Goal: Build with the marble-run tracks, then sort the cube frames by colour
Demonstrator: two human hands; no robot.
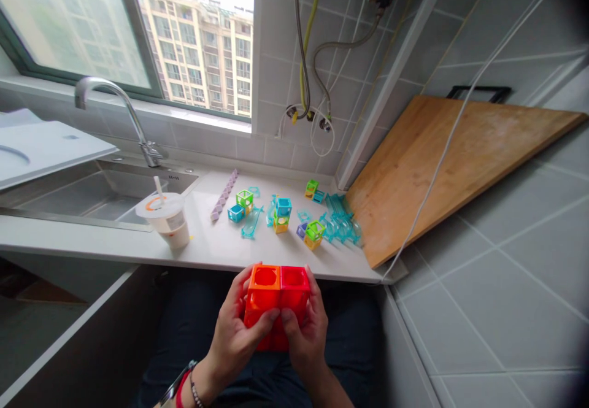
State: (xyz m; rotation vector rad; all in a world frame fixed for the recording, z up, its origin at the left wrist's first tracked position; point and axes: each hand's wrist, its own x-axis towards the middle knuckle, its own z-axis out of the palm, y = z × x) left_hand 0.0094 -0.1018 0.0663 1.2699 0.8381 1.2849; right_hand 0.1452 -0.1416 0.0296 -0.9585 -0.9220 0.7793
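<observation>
Both hands hold a block of joined plastic cubes with round holes, above my lap and just in front of the counter edge. My left hand [234, 325] wraps the orange cubes [265, 278] on the left side. Around the red cubes [295, 280] on the right, my right hand [310, 334] is closed. The two thumbs press the near face close together, and the lower part of the block is partly covered by them. On the counter beyond stand small stacks of open-frame cubes: a blue, green and yellow stack [282, 215], a green and blue group [244, 199], and a green, yellow and purple group [314, 234].
Teal track pieces [340, 221] lie at the counter's right, near a leaning wooden board [442, 162]. A lidded drink cup [172, 224] stands at the left front edge beside the sink [133, 188]. A lilac strip [224, 196] lies behind. A white cable [442, 156] hangs at right.
</observation>
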